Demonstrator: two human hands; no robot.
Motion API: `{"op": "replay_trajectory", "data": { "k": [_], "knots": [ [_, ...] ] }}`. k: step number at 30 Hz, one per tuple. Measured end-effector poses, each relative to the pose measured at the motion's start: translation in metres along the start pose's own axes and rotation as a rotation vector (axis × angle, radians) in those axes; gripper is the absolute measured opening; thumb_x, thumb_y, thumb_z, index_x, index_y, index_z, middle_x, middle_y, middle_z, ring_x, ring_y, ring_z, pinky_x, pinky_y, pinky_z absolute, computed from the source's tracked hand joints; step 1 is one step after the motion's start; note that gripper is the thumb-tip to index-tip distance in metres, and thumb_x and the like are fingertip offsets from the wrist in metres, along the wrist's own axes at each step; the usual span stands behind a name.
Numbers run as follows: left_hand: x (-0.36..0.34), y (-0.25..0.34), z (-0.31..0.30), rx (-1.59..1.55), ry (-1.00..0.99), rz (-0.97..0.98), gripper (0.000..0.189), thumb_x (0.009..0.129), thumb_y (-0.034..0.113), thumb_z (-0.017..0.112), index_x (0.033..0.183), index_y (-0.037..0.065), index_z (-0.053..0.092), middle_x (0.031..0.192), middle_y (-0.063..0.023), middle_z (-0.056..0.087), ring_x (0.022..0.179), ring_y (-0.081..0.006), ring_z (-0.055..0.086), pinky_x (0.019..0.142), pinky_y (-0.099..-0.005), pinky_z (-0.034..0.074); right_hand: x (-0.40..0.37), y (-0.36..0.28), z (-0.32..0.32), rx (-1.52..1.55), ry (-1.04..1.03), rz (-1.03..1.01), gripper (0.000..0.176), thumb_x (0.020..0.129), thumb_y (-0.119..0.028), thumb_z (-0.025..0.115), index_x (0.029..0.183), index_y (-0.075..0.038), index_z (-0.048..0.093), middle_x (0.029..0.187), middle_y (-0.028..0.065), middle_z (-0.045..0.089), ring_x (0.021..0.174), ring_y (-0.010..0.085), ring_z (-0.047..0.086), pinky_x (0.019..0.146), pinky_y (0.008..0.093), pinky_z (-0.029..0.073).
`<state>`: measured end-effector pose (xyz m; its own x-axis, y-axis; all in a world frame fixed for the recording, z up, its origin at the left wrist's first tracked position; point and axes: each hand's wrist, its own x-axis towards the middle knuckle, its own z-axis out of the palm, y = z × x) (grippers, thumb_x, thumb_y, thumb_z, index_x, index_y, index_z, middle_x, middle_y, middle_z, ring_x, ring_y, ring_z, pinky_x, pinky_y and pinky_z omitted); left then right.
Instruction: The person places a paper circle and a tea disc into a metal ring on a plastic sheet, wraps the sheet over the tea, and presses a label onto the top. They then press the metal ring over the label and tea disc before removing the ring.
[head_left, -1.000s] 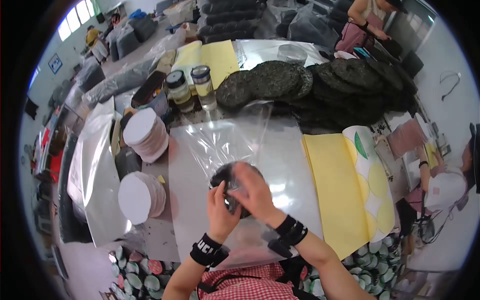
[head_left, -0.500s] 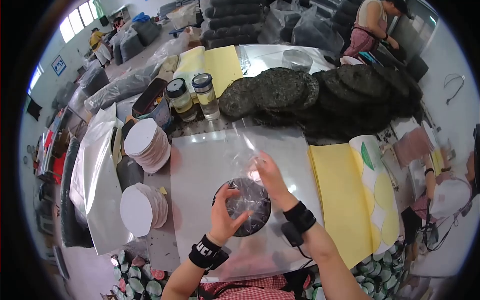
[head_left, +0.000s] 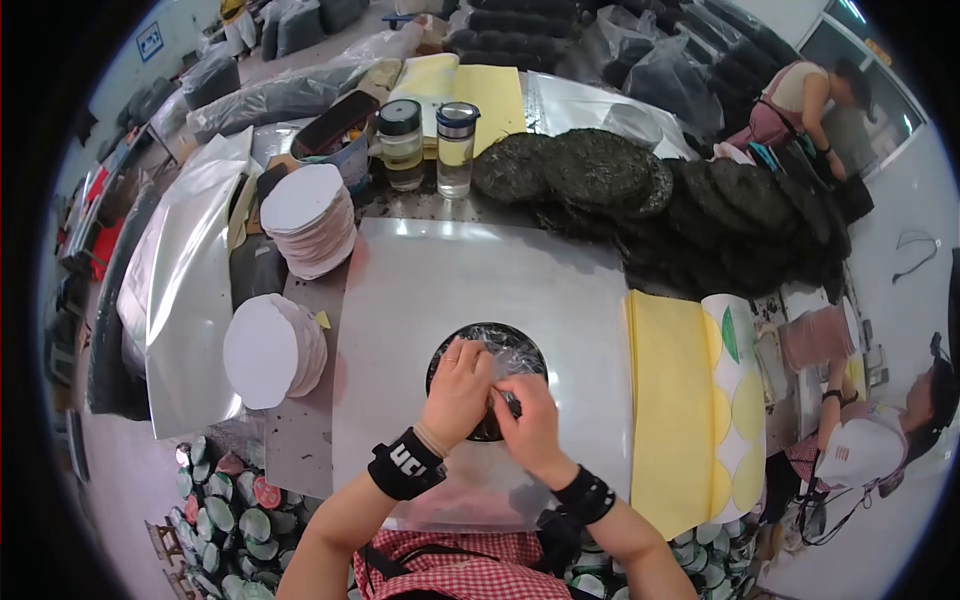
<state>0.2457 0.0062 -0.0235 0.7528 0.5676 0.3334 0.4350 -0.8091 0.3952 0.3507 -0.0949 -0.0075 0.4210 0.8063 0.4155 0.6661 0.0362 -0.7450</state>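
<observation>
A dark round disc (head_left: 440, 357) lies on the smooth pale sheet in front of me, with crinkled clear plastic film (head_left: 512, 350) gathered over its top. My left hand (head_left: 460, 390) rests over the near left part of the disc, fingers curled down onto the film. Close beside it, my right hand (head_left: 528, 415) pinches the film with thumb and fingertips. The two hands nearly touch, and they hide the front part of the disc. Exactly how the film is folded under the fingers cannot be made out.
Two stacks of white round papers (head_left: 270, 350) stand at left. Two lidded bottles (head_left: 456, 160) and piled dark seaweed-like discs (head_left: 600, 170) are behind. Yellow sheets (head_left: 668, 400) and a label sheet (head_left: 735, 440) lie right. Co-workers (head_left: 800, 110) work nearby; several round packets (head_left: 225, 515) lie below.
My right hand has come down from the raised film to the disc. My left hand has moved in from the disc's left side, and both now close on the gathered film. The camera view has shifted.
</observation>
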Motion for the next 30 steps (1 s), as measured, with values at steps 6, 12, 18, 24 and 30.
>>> {"op": "replay_trajectory", "data": {
  "k": [6, 12, 18, 24, 30],
  "knots": [
    [-0.013, 0.002, -0.022, -0.212, -0.27, 0.131, 0.079, 0.082, 0.027, 0.068, 0.145, -0.008, 0.035, 0.153, -0.0259, 0.034, 0.147, -0.0398, 0.027, 0.119, -0.0461, 0.024, 0.006, 0.026, 0.002, -0.238, -0.37, 0.04, 0.007, 0.082, -0.01, 0.066, 0.087, -0.005, 0.064, 0.085, 0.0136, 0.061, 0.082, 0.0358, 0.062, 0.069, 0.0456, 0.05],
    [-0.012, 0.01, -0.014, 0.095, -0.285, 0.112, 0.083, 0.09, 0.049, 0.06, 0.148, -0.006, 0.037, 0.159, -0.0196, 0.031, 0.151, -0.0342, 0.021, 0.12, -0.0578, 0.009, 0.027, 0.012, -0.035, -0.282, -0.302, -0.022, 0.01, 0.083, -0.006, 0.064, 0.092, -0.004, 0.067, 0.088, 0.0118, 0.064, 0.085, 0.0317, 0.065, 0.072, 0.0391, 0.054],
    [-0.006, 0.013, -0.019, 0.084, -0.375, 0.091, 0.083, 0.09, 0.048, 0.061, 0.147, -0.006, 0.037, 0.159, -0.0224, 0.029, 0.151, -0.0361, 0.019, 0.119, -0.0586, 0.007, 0.048, 0.067, -0.093, -0.211, 0.05, -0.215, 0.011, 0.079, -0.006, 0.064, 0.09, -0.005, 0.066, 0.092, 0.0142, 0.066, 0.089, 0.0323, 0.065, 0.075, 0.0408, 0.054],
    [-0.004, 0.015, -0.017, 0.139, -0.408, 0.073, 0.084, 0.089, 0.052, 0.061, 0.147, -0.005, 0.039, 0.159, -0.0217, 0.029, 0.15, -0.0355, 0.021, 0.12, -0.0578, 0.009, 0.016, 0.262, -0.275, -1.296, 0.423, 0.029, 0.024, 0.091, -0.025, 0.066, 0.107, -0.007, 0.07, 0.104, 0.0137, 0.071, 0.092, 0.0326, 0.068, 0.078, 0.0433, 0.055],
    [-0.002, 0.018, -0.021, 0.159, -0.415, 0.099, 0.085, 0.09, 0.049, 0.06, 0.147, -0.008, 0.035, 0.158, -0.0236, 0.029, 0.15, -0.0375, 0.021, 0.119, -0.0577, 0.011, 0.036, 0.256, -0.304, -0.975, 0.431, 0.402, 0.021, 0.091, -0.028, 0.064, 0.09, -0.008, 0.073, 0.082, 0.0157, 0.07, 0.076, 0.0369, 0.067, 0.064, 0.0464, 0.05]
  ]
}}
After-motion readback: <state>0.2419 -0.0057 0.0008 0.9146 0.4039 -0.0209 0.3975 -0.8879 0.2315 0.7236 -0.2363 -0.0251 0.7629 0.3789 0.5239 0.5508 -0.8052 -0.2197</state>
